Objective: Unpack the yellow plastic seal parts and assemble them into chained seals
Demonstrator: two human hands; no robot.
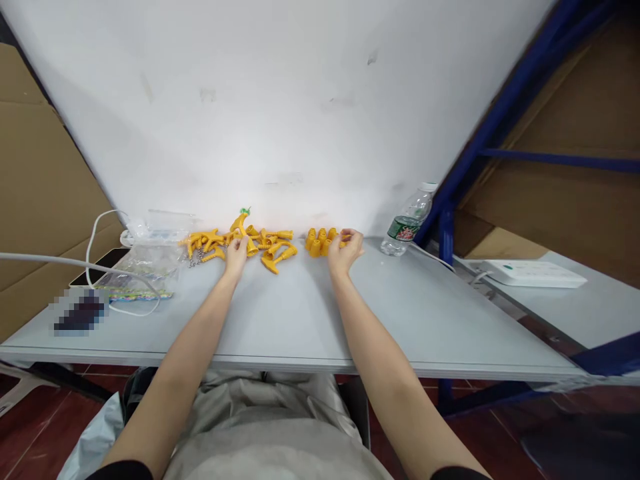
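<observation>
Centrally, toward the back of a pale grey table (295,327), lie many small yellow plastic pieces in two groups, with a bare hand at each. The left hand (236,255) has its thumb and fingers drawn together against a yellow piece in the loose heap (213,237); whether it grips that piece, I cannot tell. The right hand (347,250) is curled at the edge of the neat group, and appears to pinch a yellow piece (345,239) between thumb and fingers.

To handle these well, a light fingertip hold seems best, keeping the knuckles off neighbouring pieces that look easy to topple; lifting one piece free of the tangle first would likely avoid dragging others.

The neat group is of cup-like pieces (315,248), standing upright close together and narrowing toward the top. The loose heap is jumbled, with branching, hooked shapes; a green tuft (245,211) pokes up behind it.

Farther left are a crumpled clear plastic bag (150,263) and a white cable (50,257). To the right, a clear bottle (406,227) with a green label leans slightly. A white panel (300,100) rises behind.
</observation>
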